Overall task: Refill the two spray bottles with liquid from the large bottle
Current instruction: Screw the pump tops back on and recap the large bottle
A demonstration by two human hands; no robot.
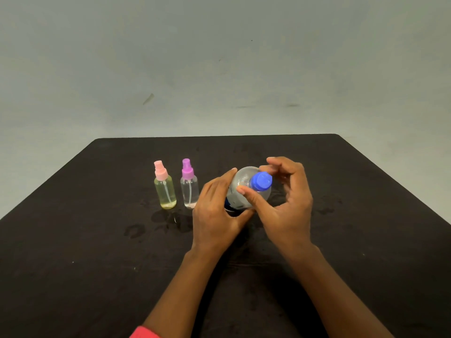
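Evidently the cap comes first: the large bottle (244, 189) stands on the dark table (97, 240), and the left hand (217, 211) wraps its side, fingers curled closed around the clear body, which looks meant to keep it from turning. The right hand (288, 203) arches over the blue cap (262, 181), thumb at the near side of the neck and fingertips just beyond the cap; these fingers are half curled and loose, near the cap but not clearly clamped on it. The cap is on, so no pouring can begin yet. Just left of the left hand, the pink-topped spray bottle (164, 189) and the purple-topped spray bottle (189, 187) stand upright side by side, spray heads fitted, close enough for an easy reach. Damp marks show on the table in front of them.
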